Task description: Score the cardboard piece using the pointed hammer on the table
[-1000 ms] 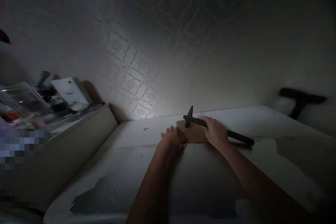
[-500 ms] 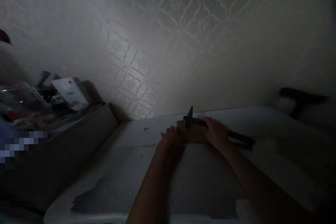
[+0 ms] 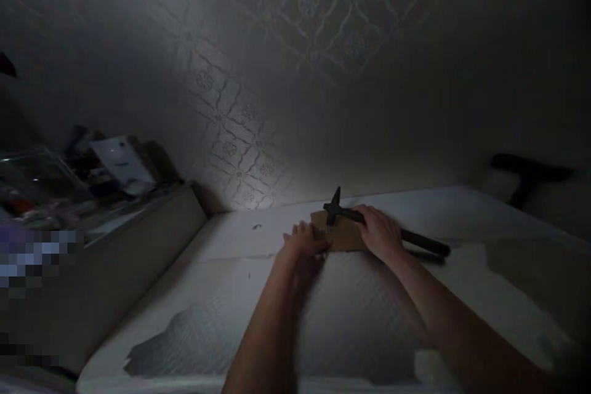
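A hammer (image 3: 422, 241) with a dark head and a long dark handle is gripped in my right hand (image 3: 381, 233), its fingers wrapped round the handle. The hammer's head is over a flat brown board (image 3: 346, 237) on the table; I cannot tell whether they touch. Small pale marks, too small to name, show on the board below the head. At the board's left end lies my left hand (image 3: 302, 240), fingers spread and thumb on the brown surface.
A white table (image 3: 231, 237) stands against a patterned wall (image 3: 286, 98), with a grey patch on its near part. At left, a raised shelf (image 3: 143, 221) carries a white box (image 3: 122, 160) and clutter. A dark T-shaped object (image 3: 530, 172) is at far right.
The wall has darkened while the table and my arms look brighter. My left thumb now shows on the board. The hammer and my right hand are almost in the same place.
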A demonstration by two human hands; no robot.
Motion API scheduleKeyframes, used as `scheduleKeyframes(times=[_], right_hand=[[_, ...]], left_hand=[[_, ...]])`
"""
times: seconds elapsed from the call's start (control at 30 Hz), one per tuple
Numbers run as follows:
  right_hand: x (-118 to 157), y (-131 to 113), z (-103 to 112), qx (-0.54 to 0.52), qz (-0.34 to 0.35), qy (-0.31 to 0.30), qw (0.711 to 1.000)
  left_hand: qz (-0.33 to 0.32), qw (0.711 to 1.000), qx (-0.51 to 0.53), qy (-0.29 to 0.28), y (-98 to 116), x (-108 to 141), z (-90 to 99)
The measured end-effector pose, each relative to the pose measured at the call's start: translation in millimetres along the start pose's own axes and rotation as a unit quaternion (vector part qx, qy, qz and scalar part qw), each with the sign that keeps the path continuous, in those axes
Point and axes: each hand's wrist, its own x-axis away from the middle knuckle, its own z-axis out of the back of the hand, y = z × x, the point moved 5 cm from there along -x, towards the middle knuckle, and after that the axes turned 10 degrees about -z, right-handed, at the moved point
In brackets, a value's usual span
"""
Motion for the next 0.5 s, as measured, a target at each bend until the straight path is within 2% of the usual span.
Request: scheduleKeyframes(times=[0.13,0.27,0.4,0.5], right_hand=[[-1,6,3,0.024,-0.036,0.017,0.999],[-2,9,4,0.045,-0.062,0.000,0.997],[-1,8,6,0.050,-0.065,-0.007,0.997],[-1,6,7,0.044,-0.055,0.002,0.998]], left_hand=[[-0.002,1.000,0.019,0.019,3,4,6.1],[-0.042,0.996,0.041,0.068,11,5,14.8],[-0.098,0.988,0.058,0.104,17,-1,15.1],[-0.088,0.985,0.081,0.122,14,-5,12.2]])
